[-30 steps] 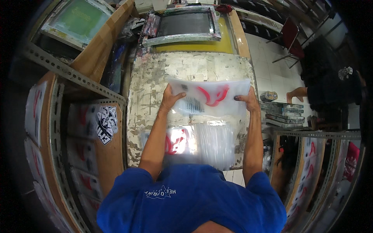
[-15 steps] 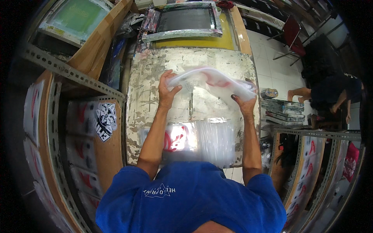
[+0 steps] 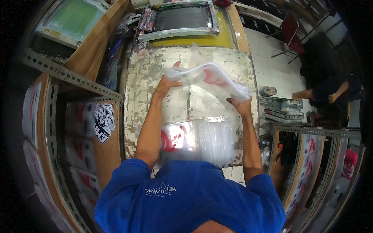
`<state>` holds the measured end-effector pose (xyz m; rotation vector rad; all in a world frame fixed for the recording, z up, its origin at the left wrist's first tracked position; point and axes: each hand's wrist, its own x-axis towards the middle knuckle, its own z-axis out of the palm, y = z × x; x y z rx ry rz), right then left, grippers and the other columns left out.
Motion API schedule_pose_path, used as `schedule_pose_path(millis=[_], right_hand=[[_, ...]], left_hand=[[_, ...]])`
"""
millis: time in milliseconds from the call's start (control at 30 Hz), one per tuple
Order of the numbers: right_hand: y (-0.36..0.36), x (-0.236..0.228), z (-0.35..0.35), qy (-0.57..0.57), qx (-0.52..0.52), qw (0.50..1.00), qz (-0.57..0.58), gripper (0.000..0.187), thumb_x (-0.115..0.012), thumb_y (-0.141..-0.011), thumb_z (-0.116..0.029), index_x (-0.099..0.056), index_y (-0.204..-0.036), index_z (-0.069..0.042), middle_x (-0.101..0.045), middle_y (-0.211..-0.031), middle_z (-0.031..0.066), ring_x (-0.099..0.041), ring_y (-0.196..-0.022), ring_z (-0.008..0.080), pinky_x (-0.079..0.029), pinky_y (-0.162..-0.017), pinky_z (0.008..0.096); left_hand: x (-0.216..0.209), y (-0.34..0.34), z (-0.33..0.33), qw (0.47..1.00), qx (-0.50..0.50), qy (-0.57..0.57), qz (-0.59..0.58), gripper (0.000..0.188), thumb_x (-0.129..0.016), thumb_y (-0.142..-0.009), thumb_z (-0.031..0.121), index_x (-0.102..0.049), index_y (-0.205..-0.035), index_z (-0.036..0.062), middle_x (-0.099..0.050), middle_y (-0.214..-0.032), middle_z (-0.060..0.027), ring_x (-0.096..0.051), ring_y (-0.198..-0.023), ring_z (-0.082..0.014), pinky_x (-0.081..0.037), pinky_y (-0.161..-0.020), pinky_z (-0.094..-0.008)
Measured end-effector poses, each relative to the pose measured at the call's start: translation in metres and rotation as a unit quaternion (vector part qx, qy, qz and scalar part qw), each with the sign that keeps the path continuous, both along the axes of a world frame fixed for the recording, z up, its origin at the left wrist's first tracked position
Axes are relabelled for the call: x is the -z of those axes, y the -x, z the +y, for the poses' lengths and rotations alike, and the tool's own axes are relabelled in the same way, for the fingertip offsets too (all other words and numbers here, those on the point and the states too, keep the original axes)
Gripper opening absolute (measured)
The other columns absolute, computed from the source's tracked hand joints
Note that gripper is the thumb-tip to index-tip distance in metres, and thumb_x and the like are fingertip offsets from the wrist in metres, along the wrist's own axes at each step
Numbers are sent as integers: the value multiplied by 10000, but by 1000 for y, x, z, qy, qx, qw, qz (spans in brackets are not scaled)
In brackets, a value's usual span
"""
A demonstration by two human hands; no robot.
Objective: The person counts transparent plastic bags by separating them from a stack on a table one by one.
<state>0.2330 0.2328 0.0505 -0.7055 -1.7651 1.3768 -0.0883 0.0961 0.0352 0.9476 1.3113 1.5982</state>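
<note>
A bundle of thin translucent plastic bags (image 3: 211, 79) with a red print is bowed upward between my two hands, over the worn, paint-stained table (image 3: 147, 112). My left hand (image 3: 167, 84) grips its left end, thumb pointing inward on the near side. At the other end, my right hand (image 3: 241, 105) is closed round the bundle, and its thumb has a dark tip. One loose corner of plastic sticks up at the far side. Closer to my body lies a spread of plastic bags (image 3: 213, 139), glossy and red-printed at its left part, layered and whitish at its right.
Beyond the table's bare part, a framed printing screen (image 3: 182, 19) rests over a yellow surface (image 3: 194, 42). Metal shelving (image 3: 74, 73) with printed plastic stands at left, and more shelving (image 3: 322, 134) at right. A red chair (image 3: 291, 35) and another person (image 3: 330, 91) are at the right.
The bundle has tilted and flexed, and a corner of plastic now stands up at its far side. My right hand has shifted slightly left and down.
</note>
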Motion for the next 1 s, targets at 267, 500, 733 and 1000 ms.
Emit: schedule_pose_path(millis=[267, 500, 733, 1000], right_hand=[[-11, 5, 12, 59, 21, 997, -46, 504, -791, -691, 35, -602, -1158, 20, -668, -1030, 70, -623, -933, 155, -506, -864, 303], [10, 3, 39, 161, 94, 982, 15, 442, -705, -680, 114, -606, -1102, 30, -681, -1002, 103, -662, -885, 202, -538, -809, 330], [-8, 37, 66, 291, 201, 935, 14, 505, -665, -634, 111, -554, -1122, 44, -668, -961, 155, -678, -795, 288, -571, -700, 383], [-8, 38, 64, 332, 188, 924, 26, 556, -688, -625, 90, -539, -1157, 29, -665, -960, 150, -672, -834, 286, -571, -705, 399]], left_hand=[[-17, 16, 68, 972, 212, 62, -76, 914, -740, -541, 58, -453, -1409, 20, -552, -1348, -120, -497, -1249, -238, -300, -1125, -345], [10, 30, 151, 951, 240, 186, -57, 612, -692, -701, 64, -525, -1283, -20, -639, -1135, -142, -638, -1010, -248, -504, -923, -374], [-4, -7, 200, 929, 215, 294, 72, 486, -711, -732, 92, -604, -1181, -61, -663, -1063, -173, -664, -922, -259, -530, -830, -361], [13, -8, 195, 931, 127, 287, 184, 478, -740, -689, 87, -645, -1137, -52, -692, -1010, -163, -672, -880, -262, -520, -805, -361]])
